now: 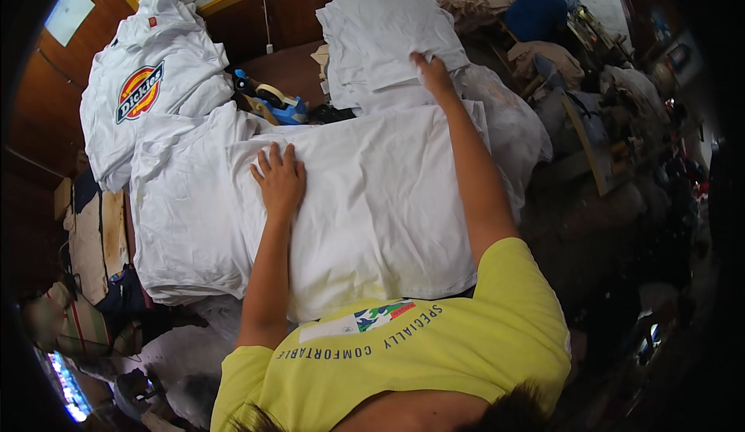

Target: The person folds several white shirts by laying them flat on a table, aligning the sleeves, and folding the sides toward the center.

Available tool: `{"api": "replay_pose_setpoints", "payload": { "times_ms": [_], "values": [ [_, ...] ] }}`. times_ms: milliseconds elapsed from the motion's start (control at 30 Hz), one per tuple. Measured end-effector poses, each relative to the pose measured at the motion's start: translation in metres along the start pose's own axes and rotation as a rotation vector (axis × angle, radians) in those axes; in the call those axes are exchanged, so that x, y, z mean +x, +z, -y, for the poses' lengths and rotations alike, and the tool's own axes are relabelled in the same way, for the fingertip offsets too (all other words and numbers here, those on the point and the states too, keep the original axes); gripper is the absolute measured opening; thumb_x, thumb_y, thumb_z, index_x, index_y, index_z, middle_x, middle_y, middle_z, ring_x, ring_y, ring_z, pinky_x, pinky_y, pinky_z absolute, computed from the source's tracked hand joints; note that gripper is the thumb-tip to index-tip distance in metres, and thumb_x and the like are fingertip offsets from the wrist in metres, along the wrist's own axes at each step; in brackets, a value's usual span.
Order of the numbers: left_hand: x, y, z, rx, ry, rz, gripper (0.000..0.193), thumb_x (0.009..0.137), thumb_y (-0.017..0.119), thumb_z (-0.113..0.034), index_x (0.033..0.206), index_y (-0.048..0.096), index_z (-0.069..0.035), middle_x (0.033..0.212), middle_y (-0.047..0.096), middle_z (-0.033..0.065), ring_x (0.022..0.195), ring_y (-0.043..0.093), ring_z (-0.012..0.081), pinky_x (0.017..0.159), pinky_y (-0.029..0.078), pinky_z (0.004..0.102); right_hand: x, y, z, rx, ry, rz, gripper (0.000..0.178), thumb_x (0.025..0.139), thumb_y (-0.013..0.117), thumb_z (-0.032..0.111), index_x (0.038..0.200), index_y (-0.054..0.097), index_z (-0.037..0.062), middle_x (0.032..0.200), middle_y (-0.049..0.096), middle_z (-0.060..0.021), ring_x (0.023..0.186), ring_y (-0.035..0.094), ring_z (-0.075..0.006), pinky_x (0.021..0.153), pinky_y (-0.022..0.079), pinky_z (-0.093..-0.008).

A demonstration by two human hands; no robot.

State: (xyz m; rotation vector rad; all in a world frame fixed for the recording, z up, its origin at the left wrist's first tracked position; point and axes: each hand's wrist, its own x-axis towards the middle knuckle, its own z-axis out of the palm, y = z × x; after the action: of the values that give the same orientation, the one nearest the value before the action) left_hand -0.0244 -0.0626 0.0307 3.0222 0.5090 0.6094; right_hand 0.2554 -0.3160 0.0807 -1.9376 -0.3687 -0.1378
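Observation:
In front of me a white T-shirt (365,207) lies spread out, its lower edge close to my body and a few creases across it. Flat on its left part rests my left hand (281,182), fingers spread. My right arm stretches forward to a tall stack of folded white shirts (388,32). There my right hand (433,75) pinches white cloth at the stack's right side; its fingertips are partly hidden. Left of the spread shirt is another layered pile of white shirts (182,199).
White shirts with a colourful chest print (140,94) are heaped at the far left. A blue tape dispenser (285,110) stands between the piles. Clear plastic (504,117) bulges beside the right stack. A person in blue (537,9) sits at the far right among cloth heaps.

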Motion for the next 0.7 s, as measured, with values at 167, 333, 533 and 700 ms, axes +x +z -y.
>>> {"api": "replay_pose_setpoints", "payload": {
  "times_ms": [167, 333, 533, 700],
  "values": [
    [0.011, -0.001, -0.002, -0.541, 0.069, 0.01, 0.037, 0.084, 0.051, -0.028, 0.117, 0.052, -0.012, 0.13, 0.041, 0.0128, 0.121, 0.035, 0.0311, 0.099, 0.025, 0.0489, 0.008, -0.027, 0.026, 0.652, 0.09, -0.227, 0.026, 0.083, 0.057, 0.029, 0.093, 0.056, 0.0042, 0.078, 0.049, 0.0017, 0.069, 0.041, -0.0091, 0.063, 0.035, -0.0227],
    [0.024, -0.024, -0.02, -2.091, -0.416, 0.361, 0.057, 0.085, 0.043, -0.05, 0.129, 0.037, -0.015, 0.133, 0.036, 0.0121, 0.114, 0.042, 0.0307, 0.092, 0.035, 0.0514, -0.056, -0.036, 0.116, 0.509, -0.324, 0.125, 0.027, 0.079, 0.054, 0.012, 0.104, 0.055, 0.0001, 0.091, 0.061, -0.0043, 0.082, 0.054, -0.0094, 0.071, 0.043, -0.0242],
    [0.01, -0.037, 0.004, -2.615, -0.357, 0.729, 0.071, 0.083, 0.042, -0.056, 0.123, 0.04, 0.003, 0.124, 0.046, 0.0195, 0.114, 0.046, 0.0304, 0.097, 0.037, 0.0384, -0.257, -0.01, 0.189, 0.049, -0.657, 1.359, 0.036, 0.08, 0.059, 0.02, 0.112, 0.054, 0.0054, 0.103, 0.058, -0.0131, 0.099, 0.052, -0.0288, 0.087, 0.038, -0.0364],
    [-0.024, -0.017, 0.035, -2.23, -0.81, 0.59, 0.051, 0.085, 0.053, -0.031, 0.122, 0.041, 0.002, 0.115, 0.052, 0.0158, 0.101, 0.055, 0.0272, 0.089, 0.046, 0.0365, -0.257, -0.024, 0.133, 0.291, -0.227, 1.247, 0.035, 0.085, 0.054, 0.023, 0.113, 0.054, 0.0018, 0.112, 0.057, -0.0095, 0.106, 0.051, -0.0205, 0.094, 0.036, -0.0322]
  ]
}}
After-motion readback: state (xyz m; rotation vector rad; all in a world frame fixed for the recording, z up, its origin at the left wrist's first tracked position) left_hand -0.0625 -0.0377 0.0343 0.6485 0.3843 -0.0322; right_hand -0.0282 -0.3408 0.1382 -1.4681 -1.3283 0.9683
